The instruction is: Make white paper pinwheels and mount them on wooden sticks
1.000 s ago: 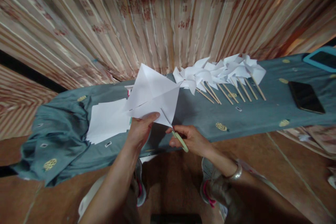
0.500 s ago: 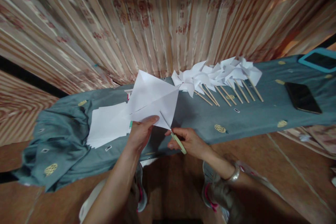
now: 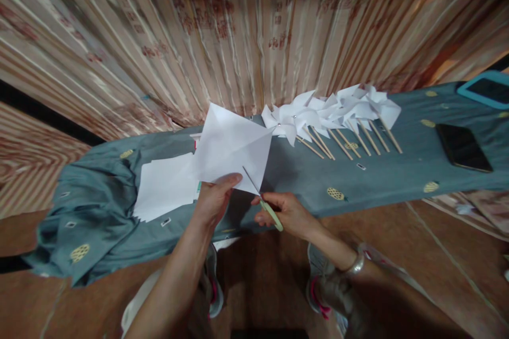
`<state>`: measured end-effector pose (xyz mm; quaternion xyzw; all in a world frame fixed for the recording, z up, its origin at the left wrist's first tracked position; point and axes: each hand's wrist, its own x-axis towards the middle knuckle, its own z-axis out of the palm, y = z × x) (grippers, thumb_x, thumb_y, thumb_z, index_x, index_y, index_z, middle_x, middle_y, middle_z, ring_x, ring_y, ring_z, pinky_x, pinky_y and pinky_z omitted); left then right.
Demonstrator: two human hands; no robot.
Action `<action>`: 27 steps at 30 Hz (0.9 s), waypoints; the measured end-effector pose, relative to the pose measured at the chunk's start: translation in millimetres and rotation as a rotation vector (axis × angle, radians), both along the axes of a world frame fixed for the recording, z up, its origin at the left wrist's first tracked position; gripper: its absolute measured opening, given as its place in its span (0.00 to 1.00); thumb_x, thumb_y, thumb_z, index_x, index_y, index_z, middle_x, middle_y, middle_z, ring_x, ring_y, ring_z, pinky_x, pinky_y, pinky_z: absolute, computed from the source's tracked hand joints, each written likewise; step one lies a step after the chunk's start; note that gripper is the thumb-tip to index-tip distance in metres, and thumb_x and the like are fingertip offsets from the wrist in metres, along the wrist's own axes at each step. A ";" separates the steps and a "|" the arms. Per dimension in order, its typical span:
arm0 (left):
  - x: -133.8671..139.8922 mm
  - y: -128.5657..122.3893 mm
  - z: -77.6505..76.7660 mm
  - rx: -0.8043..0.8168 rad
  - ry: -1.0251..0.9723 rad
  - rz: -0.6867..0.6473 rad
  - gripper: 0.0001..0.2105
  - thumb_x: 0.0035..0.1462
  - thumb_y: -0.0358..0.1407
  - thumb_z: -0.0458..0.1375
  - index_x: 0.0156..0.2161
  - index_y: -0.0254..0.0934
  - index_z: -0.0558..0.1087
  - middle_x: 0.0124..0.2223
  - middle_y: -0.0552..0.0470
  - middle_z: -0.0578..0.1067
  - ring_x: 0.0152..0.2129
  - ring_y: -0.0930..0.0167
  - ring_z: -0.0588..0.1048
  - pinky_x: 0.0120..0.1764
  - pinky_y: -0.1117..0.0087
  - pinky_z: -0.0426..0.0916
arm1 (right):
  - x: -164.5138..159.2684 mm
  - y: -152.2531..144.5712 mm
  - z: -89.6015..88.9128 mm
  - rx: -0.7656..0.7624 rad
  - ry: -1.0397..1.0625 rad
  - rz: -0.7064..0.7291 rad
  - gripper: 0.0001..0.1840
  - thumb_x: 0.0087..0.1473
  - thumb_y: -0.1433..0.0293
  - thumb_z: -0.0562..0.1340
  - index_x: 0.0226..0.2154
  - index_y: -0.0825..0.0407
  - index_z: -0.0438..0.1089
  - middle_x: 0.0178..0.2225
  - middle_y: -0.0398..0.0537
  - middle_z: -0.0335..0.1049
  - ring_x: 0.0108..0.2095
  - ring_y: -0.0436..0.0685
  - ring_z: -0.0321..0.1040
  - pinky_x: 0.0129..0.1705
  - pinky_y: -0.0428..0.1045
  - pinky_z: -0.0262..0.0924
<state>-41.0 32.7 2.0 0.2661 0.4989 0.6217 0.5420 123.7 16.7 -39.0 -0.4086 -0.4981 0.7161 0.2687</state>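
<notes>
A square sheet of white paper (image 3: 234,140) with creases is pinched along its near edge by my left hand (image 3: 217,193), thumb on top. My right hand (image 3: 284,212) grips a pair of scissors (image 3: 271,214) with light green handles. One blade lies over the paper's near right corner, pointing toward the sheet's middle; the other blade is hidden beneath. To the left, a stack of white paper sheets (image 3: 165,185) rests on the cloth, partly behind the held sheet. Beyond my right hand lie several white paper pinwheels (image 3: 306,116) on wooden sticks, overlapping in a row.
A grey-green cloth (image 3: 302,183) with pineapple prints covers the narrow table. On the right are a black phone (image 3: 463,147) and a blue-framed device (image 3: 487,89). Small red and green bits show beside the stack. A patterned curtain (image 3: 246,26) hangs behind the table.
My hands, the paper and the scissors hold almost the same position. The view has shifted very slightly. The dark line across the paper's middle no longer shows as clearly.
</notes>
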 end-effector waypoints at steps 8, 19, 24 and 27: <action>0.1 -1.7 -2.2 -0.040 0.007 -0.050 0.10 0.31 0.30 0.71 0.22 0.34 0.75 0.26 0.52 0.77 0.26 0.70 0.75 0.37 0.67 0.71 | 2.3 1.3 6.3 0.006 -0.016 0.012 0.27 0.36 0.56 0.73 0.37 0.55 0.74 0.24 0.42 0.74 0.23 0.49 0.67 0.26 0.44 0.61; 2.5 -2.4 -3.7 -0.058 0.000 -0.043 0.15 0.30 0.29 0.71 0.30 0.34 0.77 0.27 0.52 0.79 0.27 0.68 0.76 0.38 0.65 0.71 | 1.5 2.0 5.2 0.000 0.004 -0.009 0.23 0.36 0.57 0.73 0.33 0.54 0.75 0.20 0.39 0.71 0.21 0.47 0.65 0.24 0.43 0.60; 1.9 -2.7 -3.5 -0.084 0.005 -0.050 0.12 0.31 0.30 0.71 0.27 0.33 0.77 0.28 0.51 0.79 0.27 0.68 0.76 0.37 0.65 0.70 | 2.1 2.8 2.9 0.016 0.005 0.008 0.23 0.37 0.57 0.73 0.33 0.55 0.75 0.20 0.39 0.70 0.22 0.48 0.66 0.25 0.43 0.60; 2.0 -4.2 -4.6 -0.100 0.013 -0.061 0.10 0.31 0.30 0.71 0.23 0.33 0.75 0.27 0.51 0.79 0.26 0.69 0.75 0.37 0.66 0.70 | 3.3 3.1 0.9 0.039 -0.007 0.021 0.23 0.38 0.57 0.73 0.34 0.55 0.75 0.21 0.40 0.71 0.22 0.48 0.66 0.25 0.43 0.60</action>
